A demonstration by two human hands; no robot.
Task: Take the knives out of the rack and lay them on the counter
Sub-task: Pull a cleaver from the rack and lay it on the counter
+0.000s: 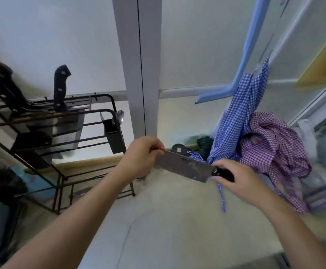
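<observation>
A broad steel cleaver (185, 166) with a black handle hangs level above the pale counter (170, 220). My right hand (236, 177) is closed around its handle. My left hand (142, 154) pinches the far end of the blade. At the left stands a black wire rack (61, 133). Two black-handled knives stay in it: one upright (60, 88), one leaning at the far left (3, 86). Their blades sit down inside the rack.
A black cutlery cup (114, 134) with a spoon hangs on the rack's right side. Blue and purple checked cloths (259, 136) are heaped at the right by the wall. A grey post (140, 74) rises behind the cleaver. Blurred blue items lie under the rack.
</observation>
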